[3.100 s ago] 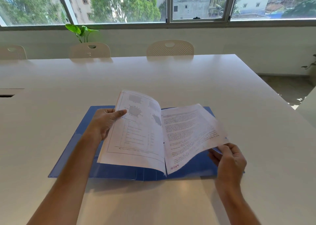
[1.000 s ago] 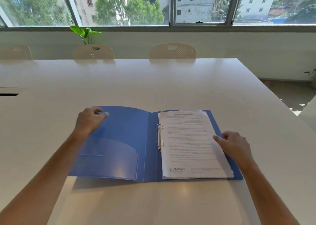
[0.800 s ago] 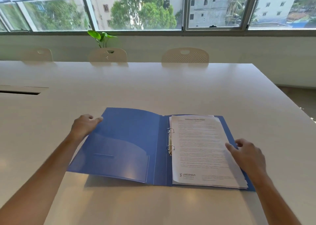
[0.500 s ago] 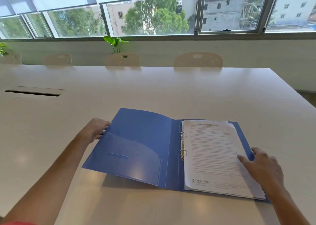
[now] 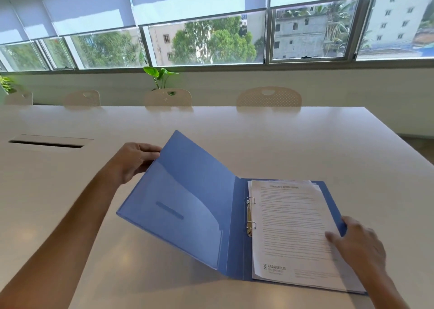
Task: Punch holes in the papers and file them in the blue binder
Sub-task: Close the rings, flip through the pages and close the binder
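Observation:
The blue binder (image 5: 187, 205) lies open on the white table (image 5: 293, 139). My left hand (image 5: 136, 160) grips the far left edge of its front cover, which is raised off the table and tilted up. A stack of printed papers (image 5: 288, 228) sits on the binder's right half, threaded on the two metal rings (image 5: 250, 214). My right hand (image 5: 357, 245) rests flat on the right edge of the papers, fingers straight.
A cable slot (image 5: 47, 143) is cut into the table at the left. Several beige chairs (image 5: 269, 97) line the far side, with a potted plant (image 5: 160, 76) behind them under the windows. The table's right edge falls away beyond the binder.
The pages that were being turned now lie flat on the rings. My left hand has lifted the front cover up from the table. My right hand stays on the papers. The camera has turned left.

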Available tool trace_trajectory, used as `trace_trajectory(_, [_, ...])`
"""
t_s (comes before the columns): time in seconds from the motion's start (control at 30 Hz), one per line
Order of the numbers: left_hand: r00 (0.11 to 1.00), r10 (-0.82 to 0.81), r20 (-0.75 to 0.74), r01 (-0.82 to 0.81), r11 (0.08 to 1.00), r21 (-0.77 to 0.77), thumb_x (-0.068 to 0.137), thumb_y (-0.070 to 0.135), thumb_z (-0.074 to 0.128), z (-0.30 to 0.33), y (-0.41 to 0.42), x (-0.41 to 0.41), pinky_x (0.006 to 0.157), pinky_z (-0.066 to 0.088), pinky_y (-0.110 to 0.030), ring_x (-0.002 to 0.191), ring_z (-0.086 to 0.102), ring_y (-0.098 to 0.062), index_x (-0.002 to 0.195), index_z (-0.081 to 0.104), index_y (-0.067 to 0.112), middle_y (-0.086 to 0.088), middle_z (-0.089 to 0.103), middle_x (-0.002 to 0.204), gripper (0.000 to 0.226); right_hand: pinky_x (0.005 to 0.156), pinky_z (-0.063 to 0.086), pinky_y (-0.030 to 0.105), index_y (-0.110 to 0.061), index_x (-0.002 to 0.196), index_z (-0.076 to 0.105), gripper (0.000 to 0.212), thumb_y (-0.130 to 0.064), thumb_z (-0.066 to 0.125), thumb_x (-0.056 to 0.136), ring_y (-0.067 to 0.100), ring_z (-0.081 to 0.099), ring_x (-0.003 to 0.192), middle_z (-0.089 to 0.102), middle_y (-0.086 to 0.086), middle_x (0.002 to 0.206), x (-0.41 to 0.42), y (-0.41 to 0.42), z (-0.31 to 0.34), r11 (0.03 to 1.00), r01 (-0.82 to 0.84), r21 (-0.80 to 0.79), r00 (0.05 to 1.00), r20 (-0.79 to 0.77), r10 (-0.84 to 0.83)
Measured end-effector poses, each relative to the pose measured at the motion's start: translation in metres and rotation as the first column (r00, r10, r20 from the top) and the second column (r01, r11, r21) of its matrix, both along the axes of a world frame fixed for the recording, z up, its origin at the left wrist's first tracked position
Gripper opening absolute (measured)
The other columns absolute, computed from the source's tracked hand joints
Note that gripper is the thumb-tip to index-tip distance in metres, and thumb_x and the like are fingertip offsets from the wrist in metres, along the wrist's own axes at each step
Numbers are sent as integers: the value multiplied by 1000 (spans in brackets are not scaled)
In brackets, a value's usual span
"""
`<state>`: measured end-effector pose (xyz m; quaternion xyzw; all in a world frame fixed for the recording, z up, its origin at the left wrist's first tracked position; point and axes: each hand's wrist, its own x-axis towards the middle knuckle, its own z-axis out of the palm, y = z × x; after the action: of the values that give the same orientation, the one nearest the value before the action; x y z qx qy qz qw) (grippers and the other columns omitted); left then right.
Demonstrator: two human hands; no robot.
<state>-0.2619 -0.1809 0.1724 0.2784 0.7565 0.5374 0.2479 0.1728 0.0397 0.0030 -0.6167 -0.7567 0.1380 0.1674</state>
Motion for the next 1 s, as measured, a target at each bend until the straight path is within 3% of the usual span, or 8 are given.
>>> trace_trajectory(0.1, [996, -59, 69, 51, 993, 109, 88, 5, 63, 18, 16, 24, 58, 56, -24, 65, 69, -18, 101, 72, 6, -12, 72, 94, 16, 66, 41, 32, -15, 109, 60, 39, -35, 74, 78, 29, 56, 88, 64, 6, 95, 1, 1, 0, 1000, 7, -2, 999, -32, -7])
trace_trajectory(0.27, [976, -187, 112, 154, 956, 251, 96, 22, 53, 26, 54, 79, 64, 52, -28, 71, 65, -21, 111, 70, 14, -7, 71, 94, 23, 58, 37, 30, -17, 98, 61, 32, -31, 74, 73, 25, 55, 77, 61, 2, 83, 3, 2, 0, 1000, -2, -9, 995, -97, 1])
trace_trajectory(0.43, [950, -297, 91, 258, 918, 302, 94, 18, 57, 3, 95, 128, 69, 51, -27, 76, 65, -12, 101, 72, 24, 3, 72, 89, 18, 61, 38, 29, -19, 102, 61, 38, -32, 77, 70, 24, 58, 78, 65, 1, 88, 4, 3, 4, 999, -11, -39, 993, -122, 6])
trace_trajectory(0.63, [955, -285, -83, 290, 955, 56, 86, 36, 68, -51, 122, 174, 80, 47, -28, 106, 60, -14, 118, 66, 20, 0, 67, 116, 36, 66, 40, 30, -16, 110, 60, 43, -30, 78, 73, 22, 57, 79, 69, 4, 102, 6, 3, 6, 998, -5, -69, 993, -119, -3])
trace_trajectory(0.77, [958, -265, -112, 246, 956, -163, 77, 49, 73, -87, 126, 184, 104, 43, -39, 121, 54, -21, 129, 57, 17, -4, 56, 134, 63, 72, 41, 31, -12, 121, 58, 41, -25, 69, 84, 30, 63, 99, 68, 8, 115, 11, 5, 13, 992, -40, -118, 993, -112, 27])
trace_trajectory(0.83, [961, -253, -107, 226, 949, -218, 75, 48, 75, -99, 125, 187, 106, 42, -41, 124, 51, -23, 134, 53, 17, -4, 52, 139, 69, 81, 43, 33, -9, 128, 56, 37, -22, 57, 93, 33, 60, 109, 66, 10, 122, 17, 13, 17, 976, -81, -203, 992, -114, 59])
trace_trajectory(0.93, [971, -234, -57, 213, 945, -248, 72, 43, 80, -112, 124, 188, 101, 46, -43, 123, 51, -25, 136, 49, 18, -5, 50, 140, 76, 88, 46, 37, -8, 110, 64, 23, -23, 48, 101, 28, 59, 106, 64, 14, 123, 27, 22, 31, 934, -154, -321, 945, -324, 44])
trace_trajectory(1.0, [973, -227, -26, 213, 941, -265, 68, 41, 82, -119, 124, 188, 97, 49, -45, 117, 56, -26, 133, 51, 19, -6, 54, 134, 75, 71, 44, 31, -8, 95, 61, 27, -28, 45, 103, 20, 56, 91, 63, 10, 117, 31, 22, 45, 885, -173, -432, 878, -474, -60])
